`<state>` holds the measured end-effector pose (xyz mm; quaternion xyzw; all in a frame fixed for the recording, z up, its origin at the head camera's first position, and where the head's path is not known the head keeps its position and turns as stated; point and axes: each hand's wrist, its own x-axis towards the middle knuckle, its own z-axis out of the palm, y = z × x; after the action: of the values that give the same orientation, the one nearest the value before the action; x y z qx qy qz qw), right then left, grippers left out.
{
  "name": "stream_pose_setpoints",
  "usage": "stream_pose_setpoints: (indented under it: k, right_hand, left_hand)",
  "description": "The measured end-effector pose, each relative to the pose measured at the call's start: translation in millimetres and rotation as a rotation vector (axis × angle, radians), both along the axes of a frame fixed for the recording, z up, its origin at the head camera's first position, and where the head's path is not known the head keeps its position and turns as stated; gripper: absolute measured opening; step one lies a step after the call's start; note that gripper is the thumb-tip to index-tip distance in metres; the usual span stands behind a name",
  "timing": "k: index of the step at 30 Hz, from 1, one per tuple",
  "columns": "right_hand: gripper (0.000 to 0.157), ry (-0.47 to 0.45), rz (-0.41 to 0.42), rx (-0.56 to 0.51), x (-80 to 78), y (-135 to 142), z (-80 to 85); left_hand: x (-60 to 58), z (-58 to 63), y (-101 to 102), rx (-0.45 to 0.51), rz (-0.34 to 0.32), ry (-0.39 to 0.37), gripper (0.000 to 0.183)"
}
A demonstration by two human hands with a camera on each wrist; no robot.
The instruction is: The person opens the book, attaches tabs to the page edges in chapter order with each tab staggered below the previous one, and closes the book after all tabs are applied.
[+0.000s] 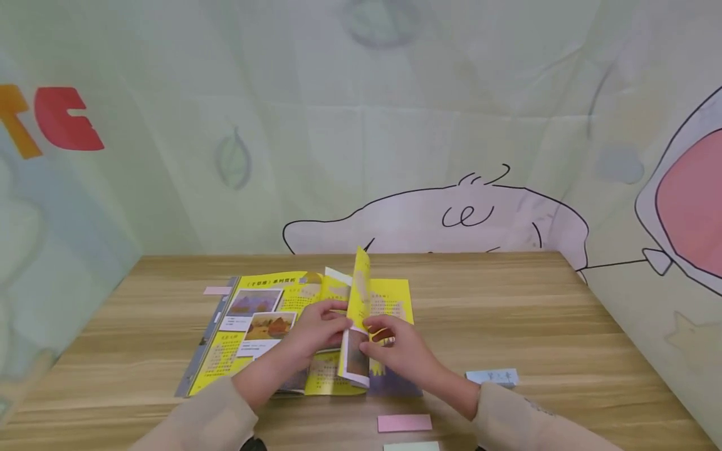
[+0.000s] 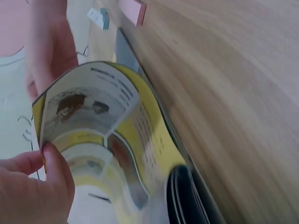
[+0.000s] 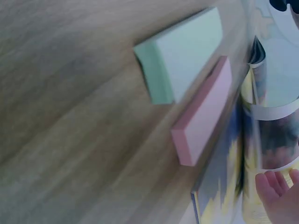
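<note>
An open magazine (image 1: 222,369) with yellow pages and landscape pictures lies on the wooden table. One or more of its leaves (image 1: 358,294) stand raised and curved near the middle. My left hand (image 1: 317,329) pinches the edge of the raised leaves between thumb and fingers, plainly so in the left wrist view, where the curled pages (image 2: 88,112) bow over. My right hand (image 1: 403,347) is at the right side of these leaves, its loosely bent fingers (image 3: 275,184) close to or touching the page. The leaves partly hide its fingertips in the left wrist view.
On the table (image 1: 507,313), a pink sticky-note pad (image 1: 404,423) and a pale green pad (image 1: 412,446) lie in front of the magazine. A blue pad with handwriting (image 1: 492,376) is by the right forearm. A pink tab (image 1: 217,290) sticks out at the magazine's left edge.
</note>
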<state>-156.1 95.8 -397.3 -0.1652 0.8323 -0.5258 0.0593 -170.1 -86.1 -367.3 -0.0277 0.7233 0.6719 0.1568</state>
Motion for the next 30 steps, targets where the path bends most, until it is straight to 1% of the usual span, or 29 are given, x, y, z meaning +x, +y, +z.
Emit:
stream_pose_setpoints:
  k: [3,6,7,13,17,19,22,26,30]
  right_hand:
    - [0.036,0.012,0.073,-0.024,0.6,-3,-2.1]
    - [0.036,0.045,0.141,-0.035,2.1,-8,-4.2]
    - [0.036,0.059,0.161,-0.034,2.7,-10,-4.5]
    - [0.038,0.164,0.297,0.069,4.5,-23,-4.4]
    - [0.044,0.242,0.402,0.168,4.2,-33,-2.3]
    - [0.045,0.284,0.438,0.216,3.1,-38,-1.9]
    - [0.044,0.344,0.47,0.27,1.0,-44,-2.0]
    - [0.041,0.383,0.511,0.307,-0.6,-50,-1.6]
    - [0.041,0.407,0.555,0.378,-2.1,-54,-0.8]
  left_hand:
    - [-1.9,1.3,-19,-0.015,0.012,0.007,0.04]
    - [-2.5,2.5,-41,-0.045,0.03,0.002,0.044]
    - [-2.4,3.0,-49,-0.054,0.023,0.008,0.045]
    - [-2.0,4.0,-95,-0.136,0.025,0.031,0.053]
    - [-0.9,0.9,-123,-0.161,0.062,0.01,0.058]
    - [-1.2,-1.1,-135,-0.171,0.092,-0.01,0.061]
    - [-1.6,-3.5,-149,-0.179,0.117,-0.028,0.063]
    - [-1.9,-5.8,-164,-0.17,0.121,-0.048,0.063]
    - [-2.3,-7.8,-177,-0.168,0.124,-0.064,0.062]
